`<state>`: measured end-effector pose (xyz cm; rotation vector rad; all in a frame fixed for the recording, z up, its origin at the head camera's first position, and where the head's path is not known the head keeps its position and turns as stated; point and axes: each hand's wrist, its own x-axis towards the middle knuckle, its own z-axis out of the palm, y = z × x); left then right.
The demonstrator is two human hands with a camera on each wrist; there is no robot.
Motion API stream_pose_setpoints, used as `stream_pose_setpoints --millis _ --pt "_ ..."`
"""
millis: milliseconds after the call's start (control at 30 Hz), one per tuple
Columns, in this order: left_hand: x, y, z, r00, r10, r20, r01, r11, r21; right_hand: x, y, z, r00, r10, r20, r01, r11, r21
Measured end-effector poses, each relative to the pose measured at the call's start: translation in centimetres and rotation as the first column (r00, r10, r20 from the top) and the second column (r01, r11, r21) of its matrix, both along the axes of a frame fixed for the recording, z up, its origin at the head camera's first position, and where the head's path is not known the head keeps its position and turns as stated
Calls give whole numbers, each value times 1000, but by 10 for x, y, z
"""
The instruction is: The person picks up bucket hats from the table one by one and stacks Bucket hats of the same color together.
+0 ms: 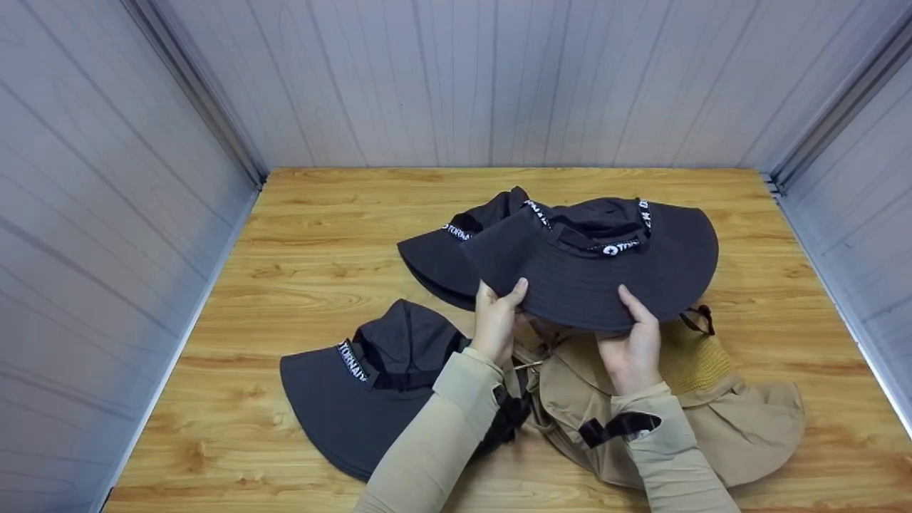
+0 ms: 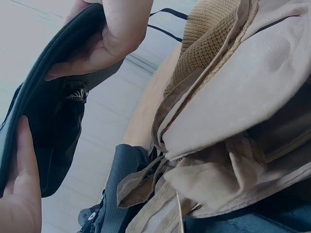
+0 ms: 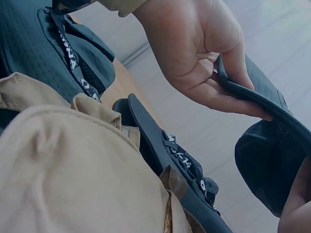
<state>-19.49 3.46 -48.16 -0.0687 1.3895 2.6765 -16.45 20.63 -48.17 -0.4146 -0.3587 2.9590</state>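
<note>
Both hands hold a dark bucket hat [image 1: 570, 293] up by the near edge of its wide brim, with the lettered band round its crown showing. My left hand [image 1: 494, 324] pinches the brim left of centre, thumb on top. Farther right, my right hand [image 1: 633, 350] grips the same edge, its thumb above and fingers beneath, as the right wrist view shows. Under the forearms lies a tan hat [image 1: 755, 427] with a mesh panel. Another dark hat [image 1: 320, 410] rests on the table, partly behind the left sleeve.
Behind the held hat, partly covered by it, sit dark hat brims [image 1: 436, 262] with a lettered band. The wooden table [image 1: 235, 399] is enclosed by pale panel walls [image 1: 456, 85] at the back and both sides. A black strap [image 1: 620, 426] crosses the right sleeve.
</note>
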Motion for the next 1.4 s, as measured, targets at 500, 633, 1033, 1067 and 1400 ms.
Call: stream_pose_setpoints --millis 500,633,1033,1067,1400 --pt "1 1 -4 999 37 20 -39 995 89 -1 -15 -3 1000 0 -32 0 1000 -5" --pt "3 4 -5 1000 25 14 -26 995 99 -2 -21 -4 999 1 -43 -1 1000 10" --pt "7 19 -5 998 37 57 -44 991 123 -2 -43 -6 998 46 -42 -40 990 135" --pt "8 20 -5 997 41 58 -48 991 126 -2 -44 -6 998 47 -42 -41 989 144" --pt "8 19 -4 996 70 47 -76 988 138 1 -45 -9 995 68 -79 -50 975 217"
